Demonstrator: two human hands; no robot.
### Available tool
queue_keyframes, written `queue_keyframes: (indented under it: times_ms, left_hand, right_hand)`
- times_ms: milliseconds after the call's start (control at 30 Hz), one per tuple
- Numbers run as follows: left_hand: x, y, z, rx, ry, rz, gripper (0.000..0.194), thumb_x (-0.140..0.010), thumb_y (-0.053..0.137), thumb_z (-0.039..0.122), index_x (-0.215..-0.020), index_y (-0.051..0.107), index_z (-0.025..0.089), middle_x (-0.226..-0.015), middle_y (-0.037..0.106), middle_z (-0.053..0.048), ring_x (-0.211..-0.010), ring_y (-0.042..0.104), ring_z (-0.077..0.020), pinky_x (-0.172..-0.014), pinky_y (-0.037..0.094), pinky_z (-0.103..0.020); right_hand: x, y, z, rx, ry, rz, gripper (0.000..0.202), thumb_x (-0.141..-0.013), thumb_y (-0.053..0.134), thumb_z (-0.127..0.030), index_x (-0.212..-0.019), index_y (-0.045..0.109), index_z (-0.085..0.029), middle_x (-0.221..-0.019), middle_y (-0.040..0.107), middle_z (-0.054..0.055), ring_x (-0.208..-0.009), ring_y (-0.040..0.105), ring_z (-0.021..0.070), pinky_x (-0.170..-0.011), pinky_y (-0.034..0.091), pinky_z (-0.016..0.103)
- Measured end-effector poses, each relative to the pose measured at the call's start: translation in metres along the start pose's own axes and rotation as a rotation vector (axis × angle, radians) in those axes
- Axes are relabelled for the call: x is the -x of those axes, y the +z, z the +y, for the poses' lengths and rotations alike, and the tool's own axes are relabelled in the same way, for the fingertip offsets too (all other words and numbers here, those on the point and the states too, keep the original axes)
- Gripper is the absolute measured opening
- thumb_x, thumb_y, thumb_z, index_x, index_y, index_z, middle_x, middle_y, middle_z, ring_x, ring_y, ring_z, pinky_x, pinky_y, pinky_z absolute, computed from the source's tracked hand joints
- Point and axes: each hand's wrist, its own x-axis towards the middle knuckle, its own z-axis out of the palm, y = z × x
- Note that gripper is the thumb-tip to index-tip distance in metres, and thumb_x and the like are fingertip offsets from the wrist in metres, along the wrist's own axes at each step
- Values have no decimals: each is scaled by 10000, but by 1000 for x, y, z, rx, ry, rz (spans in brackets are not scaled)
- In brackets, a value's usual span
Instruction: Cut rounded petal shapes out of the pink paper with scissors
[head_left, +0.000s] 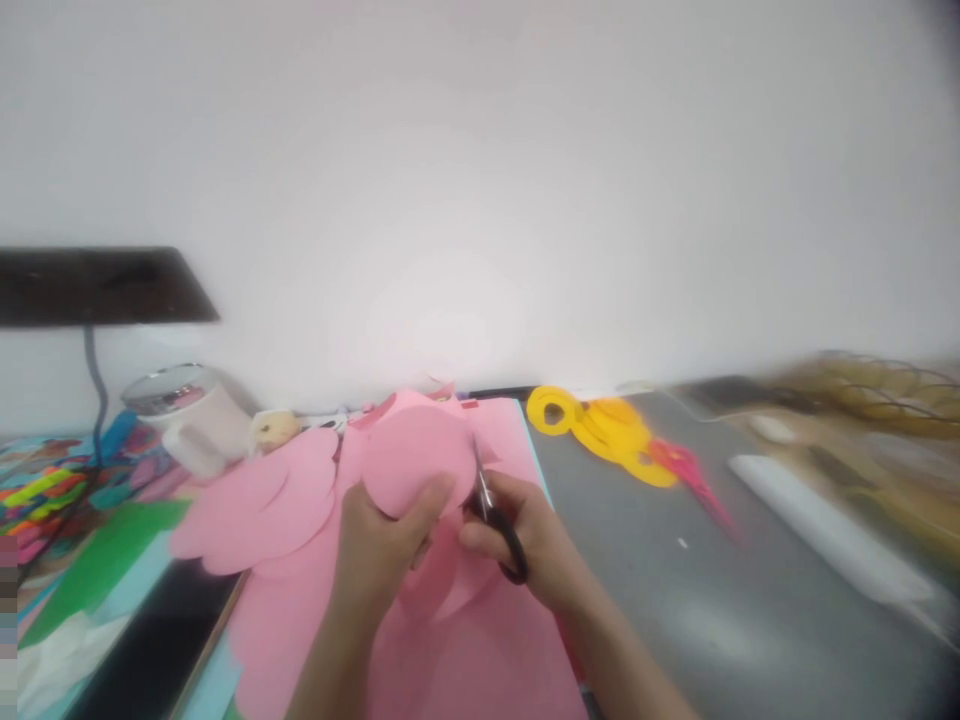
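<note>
My left hand (pixel 394 535) pinches a rounded piece of pink paper (pixel 416 450), thumb on top and fingers underneath. In my right hand (pixel 525 535) is a pair of scissors (pixel 495 515) with dark handles, its blades pointing up along the right edge of that paper. Whether the blades are touching the paper I cannot tell. Below both hands lie larger pink sheets (pixel 465 665). To the left, several pink rounded cutouts (pixel 259 505) overlap one another.
Yellow paper rings (pixel 553 410) and pink scissors (pixel 694 480) lie right of the pink sheets on a grey table (pixel 637 600). A white roll-like object (pixel 832 525) is farther right. At left stand a white mug (pixel 206 425) and colourful scraps (pixel 45 500), beneath a dark panel (pixel 97 287).
</note>
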Motion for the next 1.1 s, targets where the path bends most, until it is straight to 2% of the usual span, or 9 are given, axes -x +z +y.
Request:
queue_keyframes:
  times_ms: [467,667,800,1100]
  left_hand:
    - [-2,0,-4,14,58,-47,492,-697,622,400,-320,376,200,-299,363,34,-314,326,-68,-385,291,-234]
    - [1,0,0,-1,3,-3,520,-632,679,403,-302,323,214,-289,314,48,-313,298,-67,-362,271,-234]
    - [1,-2,1,-30,14,-16,520,-623,672,400,-297,309,219,-288,311,47,-311,301,-68,-356,272,-238]
    - [0,-1,-1,-29,16,-39,494,-647,645,381,-308,327,211,-289,316,53,-312,296,-56,-364,274,-222]
  right_hand:
    - [1,0,2,36,13,9,316,-649,770,-376,-685,523,-182,-544,415,-65,-502,337,81,-471,257,220]
    - [0,0,0,-11,-9,-18,374,-612,801,-398,-672,498,-187,-545,412,-70,-501,327,77,-465,255,215]
    - [-1,0,1,-44,-39,-20,409,-600,820,-414,-680,486,-191,-568,425,-66,-515,342,83,-471,280,215]
    - [0,-2,3,-37,-39,-32,393,-639,804,-422,-679,488,-191,-532,375,-80,-502,289,77,-459,236,213]
